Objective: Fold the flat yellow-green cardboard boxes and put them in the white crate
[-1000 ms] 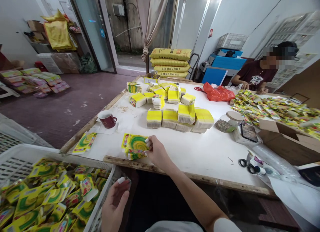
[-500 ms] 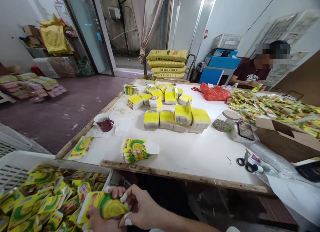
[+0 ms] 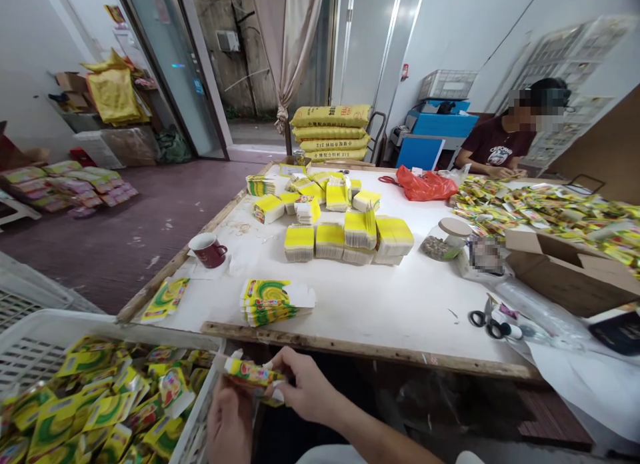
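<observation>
Both hands hold a small yellow-and-green printed carton (image 3: 253, 372) just in front of the table edge, over my lap. My left hand (image 3: 231, 411) grips its left end, with the fingers partly hidden behind it. Around the right end, my right hand (image 3: 300, 387) closes with white-covered fingertips. The carton is turned edge-on, its narrow printed side showing. Left of my hands, a white plastic basket (image 3: 200, 411) holds many similar yellow cartons. On the table above them lies a fanned stack of flat cartons (image 3: 273, 303).
A maroon mug (image 3: 209, 252) stands at the left table edge. Several yellow-topped carton stacks (image 3: 330, 241) fill the middle. Scissors (image 3: 487, 321), a lidded jar (image 3: 445, 241) and a cardboard box (image 3: 570, 267) are at the right. A co-worker (image 3: 495, 141) sits beyond a carton heap.
My hands have moved right, away from above the basket. The carton has turned from its broad swirl face to its narrow side. The co-worker's hands have lowered.
</observation>
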Motion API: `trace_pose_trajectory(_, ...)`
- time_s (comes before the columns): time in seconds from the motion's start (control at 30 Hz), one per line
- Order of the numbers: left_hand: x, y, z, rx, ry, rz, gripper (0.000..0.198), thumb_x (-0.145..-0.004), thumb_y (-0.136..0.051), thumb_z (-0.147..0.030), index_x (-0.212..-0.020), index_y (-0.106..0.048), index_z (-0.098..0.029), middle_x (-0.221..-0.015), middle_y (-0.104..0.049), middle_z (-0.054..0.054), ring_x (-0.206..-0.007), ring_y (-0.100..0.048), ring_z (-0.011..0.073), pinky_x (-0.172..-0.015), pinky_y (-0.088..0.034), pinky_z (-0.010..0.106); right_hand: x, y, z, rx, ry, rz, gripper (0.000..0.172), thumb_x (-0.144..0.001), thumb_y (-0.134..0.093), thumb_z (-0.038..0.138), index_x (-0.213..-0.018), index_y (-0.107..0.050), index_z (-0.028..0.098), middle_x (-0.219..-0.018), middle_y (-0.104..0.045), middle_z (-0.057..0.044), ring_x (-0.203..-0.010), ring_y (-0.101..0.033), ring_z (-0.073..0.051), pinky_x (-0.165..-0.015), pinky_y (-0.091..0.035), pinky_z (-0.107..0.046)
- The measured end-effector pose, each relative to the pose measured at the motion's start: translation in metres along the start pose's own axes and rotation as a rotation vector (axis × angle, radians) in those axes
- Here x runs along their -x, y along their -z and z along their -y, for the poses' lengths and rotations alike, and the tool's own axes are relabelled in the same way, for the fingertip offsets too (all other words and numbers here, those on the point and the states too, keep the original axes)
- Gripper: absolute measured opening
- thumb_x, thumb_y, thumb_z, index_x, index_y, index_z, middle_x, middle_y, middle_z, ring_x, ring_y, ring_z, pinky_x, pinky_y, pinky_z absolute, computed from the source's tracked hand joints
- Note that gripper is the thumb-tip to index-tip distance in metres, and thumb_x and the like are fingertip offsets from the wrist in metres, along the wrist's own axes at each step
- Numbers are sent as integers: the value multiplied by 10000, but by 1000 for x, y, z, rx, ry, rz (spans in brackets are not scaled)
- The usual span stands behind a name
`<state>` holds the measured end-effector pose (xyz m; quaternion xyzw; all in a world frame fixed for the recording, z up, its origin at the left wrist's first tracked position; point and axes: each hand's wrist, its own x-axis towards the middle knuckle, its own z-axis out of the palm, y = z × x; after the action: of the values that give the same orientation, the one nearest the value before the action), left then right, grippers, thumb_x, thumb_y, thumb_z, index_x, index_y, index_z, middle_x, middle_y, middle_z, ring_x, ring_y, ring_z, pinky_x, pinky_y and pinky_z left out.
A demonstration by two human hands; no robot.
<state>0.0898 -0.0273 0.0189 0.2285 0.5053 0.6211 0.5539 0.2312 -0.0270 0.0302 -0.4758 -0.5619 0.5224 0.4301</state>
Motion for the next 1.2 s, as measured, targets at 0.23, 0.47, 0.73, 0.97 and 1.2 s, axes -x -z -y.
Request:
trace_pose_trajectory(0.23,-6,10,3,-41,59,-109,548,-405,-932,-469,-809,-724,-163,-772,-744,26,-729,-697,208,-696,-603,291,-3,7,-9,60,98,-112,101,-733,-598,109,-718,-671,177,-693,-605,25,-649,-524,-113,-611,-403,-223)
trace_pose_trajectory(0.47,-35,48,-8,-337,158,240,685,-577,-740,-737,-1039,-719,-233,-1052,-755,132,-978,-707,359,-969,-512,553,-1,47,-12,695,541,178,249,-900,-557,84,-930,-756,229,-819,-697,-30,-782,-580,-144,-771,-429,-276)
trace_pose_trajectory(0.73,-4,28,28,-715,72,627,779,-611,-794,-511,-1280,-572,-179,-1302,-647,144,-1269,-561,347,-1091,-438,451,4,40,-14,845,727,132,242,-1014,-475,219,-953,-708,245,-850,-720,-6,-843,-568,-153,-837,-418,-300)
trace_pose_trajectory(0.97,8,3,36,-612,-129,222,632,-633,-753,-518,-1132,-558,-184,-1013,-687,67,-947,-662,265,-839,-542,377,22,13,-18,448,457,-200,248,-965,-444,138,-1021,-674,210,-944,-663,-78,-850,-614,-168,-761,-507,-262)
trace_pose_trajectory(1.2,12,4,29,-734,-219,234,708,-656,-735,-508,-1242,-506,-181,-1118,-682,108,-1051,-661,307,-915,-528,432,17,12,-14,8,117,-290,261,-764,-685,232,-979,-540,203,-845,-612,-9,-742,-566,-153,-712,-480,-273)
